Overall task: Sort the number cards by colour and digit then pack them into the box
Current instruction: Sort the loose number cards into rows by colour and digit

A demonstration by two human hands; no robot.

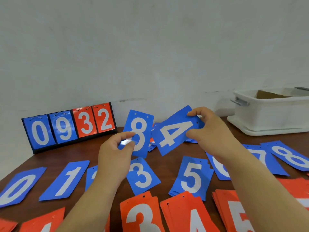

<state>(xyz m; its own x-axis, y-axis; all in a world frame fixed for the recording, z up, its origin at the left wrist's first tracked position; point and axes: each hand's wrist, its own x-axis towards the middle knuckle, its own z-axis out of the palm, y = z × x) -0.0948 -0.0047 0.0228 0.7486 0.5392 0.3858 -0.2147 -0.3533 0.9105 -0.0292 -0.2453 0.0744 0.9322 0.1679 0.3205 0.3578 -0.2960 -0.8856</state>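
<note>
My left hand (115, 154) pinches a blue 8 card (142, 129) by its lower left edge and holds it upright above the table. My right hand (210, 131) grips a blue 4 card (173, 136) by its right end, tilted sideways. Blue cards lie in a row on the brown table (50, 158): 0 (18, 186), 1 (66, 180), a card half hidden by my left arm, 3 (142, 176), 5 (192, 178), another partly hidden by my right arm, 7, and 8 (291, 156). Orange piles 3 (142, 215), 4 (189, 215) and 5 (234, 213) lie nearest me. The white box (270, 113) stands at the back right.
A flip scoreboard (70, 126) showing 0 9 3 2 stands at the back left against the wall. A loose heap of blue and orange cards (153, 141) lies behind the two held cards. Brown cardboard sits inside the white box. More orange cards lie at the bottom left.
</note>
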